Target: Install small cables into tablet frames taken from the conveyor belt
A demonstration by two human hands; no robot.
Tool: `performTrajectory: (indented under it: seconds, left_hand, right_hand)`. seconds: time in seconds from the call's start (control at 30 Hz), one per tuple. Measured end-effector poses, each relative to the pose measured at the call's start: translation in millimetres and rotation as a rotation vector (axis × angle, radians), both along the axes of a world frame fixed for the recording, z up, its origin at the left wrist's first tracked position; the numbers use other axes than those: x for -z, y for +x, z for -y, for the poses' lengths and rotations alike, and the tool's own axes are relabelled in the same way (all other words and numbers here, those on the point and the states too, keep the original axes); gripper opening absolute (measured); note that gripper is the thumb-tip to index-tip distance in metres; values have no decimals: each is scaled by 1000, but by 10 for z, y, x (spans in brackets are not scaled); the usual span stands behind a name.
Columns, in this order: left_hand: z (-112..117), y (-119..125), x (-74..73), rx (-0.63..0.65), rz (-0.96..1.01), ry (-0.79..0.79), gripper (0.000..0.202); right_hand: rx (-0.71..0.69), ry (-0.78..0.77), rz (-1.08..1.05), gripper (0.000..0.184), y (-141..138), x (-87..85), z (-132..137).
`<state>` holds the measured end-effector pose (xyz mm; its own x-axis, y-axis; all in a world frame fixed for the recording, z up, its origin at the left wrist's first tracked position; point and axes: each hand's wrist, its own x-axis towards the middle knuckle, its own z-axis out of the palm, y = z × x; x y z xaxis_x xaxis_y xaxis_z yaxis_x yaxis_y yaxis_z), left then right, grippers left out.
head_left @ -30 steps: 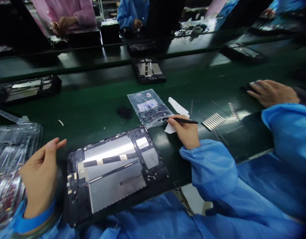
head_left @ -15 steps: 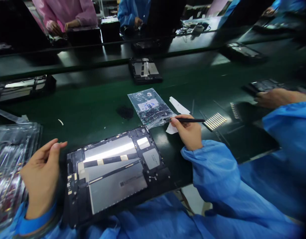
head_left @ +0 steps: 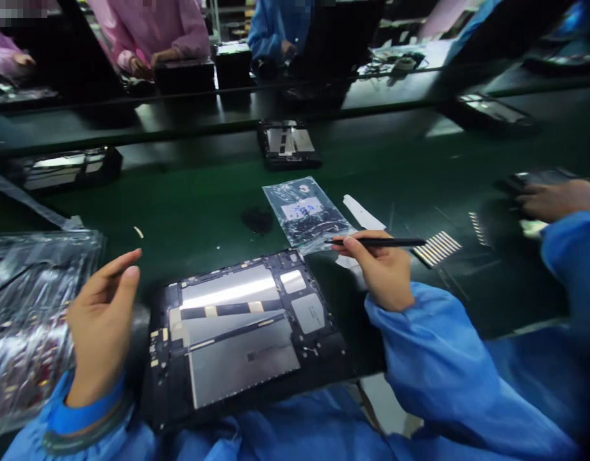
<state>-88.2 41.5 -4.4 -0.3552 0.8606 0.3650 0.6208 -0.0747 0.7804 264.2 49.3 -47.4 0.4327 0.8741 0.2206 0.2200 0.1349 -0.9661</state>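
Observation:
My right hand (head_left: 388, 278) grips black tweezers (head_left: 393, 242), held nearly level with the tips pointing left. Those tips are over the near edge of a clear plastic bag (head_left: 299, 208) with a white label and small dark parts inside. In front of me lies an opened tablet (head_left: 241, 378), its silver plates, black tape and ribbon cable exposed. My left hand (head_left: 102, 326) hovers beside the tablet's left edge, thumb and fingers apart, with nothing visible in it. White paper (head_left: 364, 212) lies behind my right hand.
Stacked clear plastic trays (head_left: 20, 333) stand at left. A small dark heap (head_left: 257, 220) sits by the bag. Gold strips (head_left: 439, 248) lie at right, near a co-worker's hand (head_left: 558, 200). Another opened tablet (head_left: 289, 144) rests farther back. People work across the bench.
The view has shifted, so most things appear farther right. My left thumb and index finger have spread apart. My right hand still holds the tweezers near the bag.

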Motion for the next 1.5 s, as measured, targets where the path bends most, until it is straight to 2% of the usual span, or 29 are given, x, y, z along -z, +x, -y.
performTrajectory:
  seconds: [0.07, 0.17, 0.23, 0.27, 0.37, 0.43, 0.53, 0.7, 0.8, 0.87, 0.93, 1.0, 1.07, 1.17, 1.3, 1.4, 1.5]
  left_hand:
    - [41, 133, -117, 190, 124, -56, 32]
    - [125, 363, -248, 553, 146, -193, 31]
    - [179, 494, -287, 696, 141, -278, 35]
    - [202, 543, -295, 724, 153, -311, 36]
    - [247, 611, -303, 684, 257, -397, 26]
    - [258, 607, -308, 639, 356, -455, 18]
    - [254, 587, -310, 632, 448, -494, 17]
    - [247, 594, -289, 643, 437, -462, 15]
    - [230, 528, -262, 644, 304, -388, 11]
    - [196, 409, -221, 539, 119, -267, 12]
    - [145, 243, -158, 333, -59, -144, 19]
    - [93, 72, -88, 141, -141, -102, 27]
    - [55, -56, -32, 46, -147, -126, 36]
    - [33, -124, 2, 19, -167, -139, 47]
    - [25, -66, 16, 4, -223, -141, 55]
    - [11, -19, 56, 57, -66, -120, 46]
    - [11, 1, 85, 30, 121, -44, 38]
  right_hand:
    - [-128, -32, -78, 23, -249, -214, 22]
    - [-422, -166, -205, 26, -650, -516, 39]
    - [-603, -275, -276, 29, -877, -651, 35]
    - [-672, -326, -313, 31, -969, -694, 27]
    - [-775, -447, -425, 35, -1157, -747, -13]
    - [-771, -501, -477, 37, -1219, -747, -41]
    - [-743, -560, -525, 38, -1253, -727, -68]
    - [-762, -631, -595, 34, -1253, -692, -72]
    - [-751, -606, -588, 32, -1214, -688, -98]
    - [-699, -519, -512, 31, -1165, -682, -141]
    - [-604, -403, -364, 31, -1112, -660, -195]
    - [-527, -335, -197, 32, -1077, -622, -242]
    - [-513, -331, -77, 34, -1070, -577, -271]
    - [-552, -327, -9, 36, -1097, -525, -280]
    - [-589, -312, 47, 34, -1139, -502, -273]
    - [-604, -295, 131, 29, -1154, -473, -269]
    - [-603, -199, 296, 24, -1157, -423, -267]
